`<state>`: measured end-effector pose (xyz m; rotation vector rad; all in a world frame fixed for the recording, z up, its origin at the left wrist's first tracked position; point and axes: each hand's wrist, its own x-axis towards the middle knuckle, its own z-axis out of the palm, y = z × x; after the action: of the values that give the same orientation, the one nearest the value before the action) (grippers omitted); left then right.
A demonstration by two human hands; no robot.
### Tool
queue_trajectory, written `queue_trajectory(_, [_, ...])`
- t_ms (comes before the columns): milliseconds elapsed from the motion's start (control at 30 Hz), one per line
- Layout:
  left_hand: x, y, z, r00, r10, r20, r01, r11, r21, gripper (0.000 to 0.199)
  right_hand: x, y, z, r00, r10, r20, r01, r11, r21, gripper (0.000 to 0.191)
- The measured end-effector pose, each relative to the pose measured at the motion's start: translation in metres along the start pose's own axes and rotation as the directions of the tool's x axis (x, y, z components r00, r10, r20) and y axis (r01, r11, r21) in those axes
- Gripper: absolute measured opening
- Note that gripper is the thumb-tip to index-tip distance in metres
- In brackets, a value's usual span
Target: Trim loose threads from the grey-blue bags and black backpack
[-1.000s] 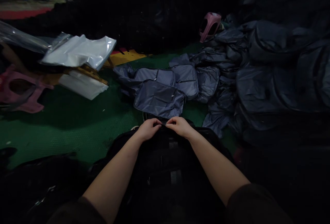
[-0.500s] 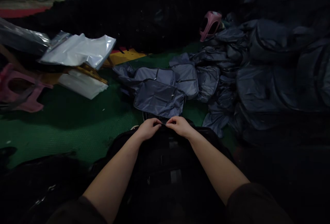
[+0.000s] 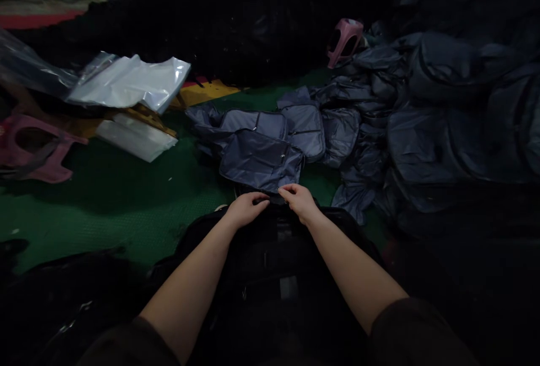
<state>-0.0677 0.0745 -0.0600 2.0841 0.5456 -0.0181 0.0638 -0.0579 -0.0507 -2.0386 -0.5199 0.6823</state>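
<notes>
A large black bag point(image 3: 265, 276) lies in front of me, with pale patches and small metal pulls on it. At its far edge my left hand point(image 3: 248, 208) is closed on the dark rim, thumb and fingers together. My right hand point(image 3: 298, 202) is pinched beside it, slightly higher, near the same edge; what it holds is too small and dark to make out. Just beyond my fingers lies a grey-blue fabric piece point(image 3: 259, 158) with a zipper.
Several grey-blue bags point(image 3: 426, 141) are heaped at right. A pink stool point(image 3: 346, 43) stands behind them, another pink stool point(image 3: 42, 147) at left. Clear plastic bags point(image 3: 130, 82) lie at upper left above the green floor point(image 3: 169, 208). Dark piles fill the back.
My right hand has risen slightly and moved right, away from my left hand. My left fingers have shifted a little to the right. The bag has barely moved.
</notes>
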Motion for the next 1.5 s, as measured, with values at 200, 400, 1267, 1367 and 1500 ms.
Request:
queue_trajectory(200, [0.011,0.009,0.005,0.999,0.015,-0.038,-0.011,0.994,0.107,0.029,-0.001,-0.007,0.000,0.996,-0.052,-0.067,0.053,0.999,0.009,0.033])
queue_trajectory(400, [0.028,0.016,-0.004,0.997,-0.029,0.069,0.018,0.988,0.153,0.028,-0.001,-0.015,-0.009,0.984,-0.126,-0.122,0.120,0.991,-0.054,0.029])
queue_trajectory(1267, [0.055,0.017,-0.019,0.952,0.033,0.303,-0.113,0.962,0.250,0.021,-0.016,-0.030,-0.032,0.964,-0.083,0.252,0.205,0.835,-0.511,0.020])
queue_trajectory(1367, [0.054,0.014,-0.017,0.958,0.036,0.284,-0.107,0.965,0.240,0.022,-0.015,-0.030,-0.030,0.960,-0.072,0.272,0.212,0.822,-0.529,0.021])
queue_trajectory(1500, [0.054,0.011,-0.015,0.962,0.043,0.271,-0.105,0.970,0.221,0.021,-0.014,-0.032,-0.027,0.957,-0.056,0.285,0.212,0.806,-0.553,0.021])
